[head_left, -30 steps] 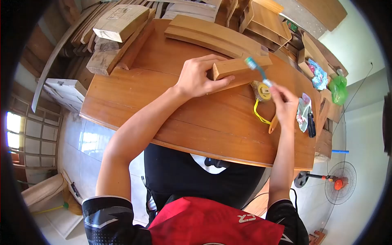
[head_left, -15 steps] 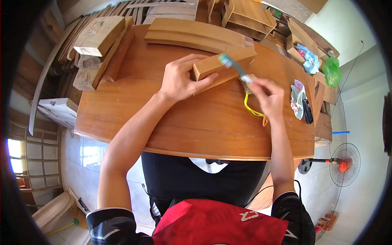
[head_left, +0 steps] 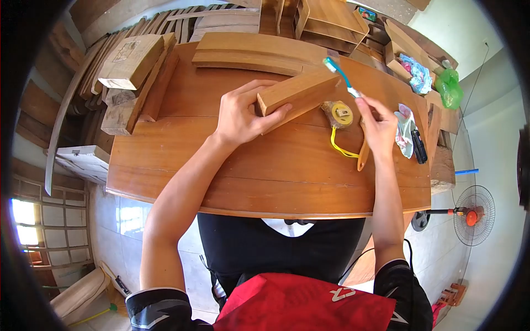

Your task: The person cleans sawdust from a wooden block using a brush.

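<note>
My left hand (head_left: 243, 113) grips the near end of a rectangular wooden block (head_left: 301, 94), thumb along its side and fingers over the top. The block slants away to the right above the wooden table (head_left: 265, 176). In my right hand (head_left: 378, 124) is a toothbrush (head_left: 343, 74) with a teal and white handle, pinched between thumb and fingers. Its bristle head is at the block's far right end. Left of my right hand lies a yellow tape measure (head_left: 339, 115) with a yellow strap. A wooden handle (head_left: 362, 154) lies partly hidden beside my right wrist.
A long curved wooden piece (head_left: 259, 52) lies along the table's far edge. Wooden blocks (head_left: 132, 60) are stacked at the left. A cloth (head_left: 405, 129) and a black object (head_left: 419, 147) lie at the right. A fan (head_left: 473, 215) stands on the floor beyond.
My right hand has moved right, carrying the toothbrush from over the middle of the block to its far end. The tape measure is now uncovered. My left hand still holds the block.
</note>
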The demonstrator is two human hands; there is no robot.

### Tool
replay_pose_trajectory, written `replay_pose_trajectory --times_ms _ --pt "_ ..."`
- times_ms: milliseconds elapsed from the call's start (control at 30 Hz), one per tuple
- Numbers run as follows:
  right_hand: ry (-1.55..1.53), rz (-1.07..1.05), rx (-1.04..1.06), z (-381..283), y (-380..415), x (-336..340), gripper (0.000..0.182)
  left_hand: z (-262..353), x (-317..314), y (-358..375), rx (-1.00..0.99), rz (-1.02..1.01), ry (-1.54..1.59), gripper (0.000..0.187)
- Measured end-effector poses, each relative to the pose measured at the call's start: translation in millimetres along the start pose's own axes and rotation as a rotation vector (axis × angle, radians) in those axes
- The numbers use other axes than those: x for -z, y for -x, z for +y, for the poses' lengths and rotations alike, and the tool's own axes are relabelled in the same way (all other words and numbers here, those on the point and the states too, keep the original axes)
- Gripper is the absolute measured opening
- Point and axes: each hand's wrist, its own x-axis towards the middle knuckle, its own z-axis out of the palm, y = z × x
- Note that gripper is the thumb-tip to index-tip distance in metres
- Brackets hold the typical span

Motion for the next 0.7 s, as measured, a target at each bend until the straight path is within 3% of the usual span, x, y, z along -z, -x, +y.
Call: replay_pose_trajectory --times_ms 33,100,133,233,267,300,400,433,500,567,633,700 --pt "0.091 -0.033 -0.022 0.1 7.2 2.3 0.02 -1.9 -0.7 0.7 -0.007 0.004 0.004 0.029" --pt "0.133 -0.333 0.06 -11.0 16.5 -0.8 0.02 -2.4 -2.1 -0.8 -0.015 0.006 0.002 0.028" --pt "-0.068 -0.368 0.092 -9.1 21.2 -11.7 0.021 -1.4 -1.4 -0.6 -0.012 0.001 -0.003 0.028" --pt "0.001 -0.117 0.101 1.2 8.1 -4.5 0.022 -0.9 -0.1 -0.9 -0.004 -0.007 -0.004 0.028" --pt "0.012 -0.032 -0.021 2.7 3.1 1.9 0.023 -1.0 -0.3 -0.2 0.003 -0.002 -0.001 0.028" --pt "0.069 -0.019 -0.1 3.6 0.7 5.6 0.022 -1.0 -0.4 0.1 0.0 -0.002 0.005 0.028" --pt "0.076 -0.288 0.179 -19.6 17.9 -7.7 0.018 -1.7 -0.8 0.5 -0.015 0.006 0.012 0.029" --pt "-0.037 -0.38 0.072 -16.6 24.0 -13.2 0.018 -2.1 -1.3 -0.5 -0.031 0.015 0.003 0.03" --pt "0.093 -0.332 0.109 -19.4 17.1 -7.2 0.019 -3.2 0.8 0.6 -0.031 0.015 -0.014 0.031" --pt "0.064 -0.042 -0.056 5.0 5.1 2.4 0.019 -4.4 -0.1 0.8 -0.008 0.017 -0.009 0.032" --pt "0.112 0.016 -0.024 17.3 1.2 8.1 0.018 -4.6 -0.5 1.1 -0.01 0.017 -0.015 0.033" --pt "0.078 -0.128 0.03 5.6 15.1 -5.5 0.017 -5.3 -2.4 0.5 -0.032 0.036 0.001 0.034"
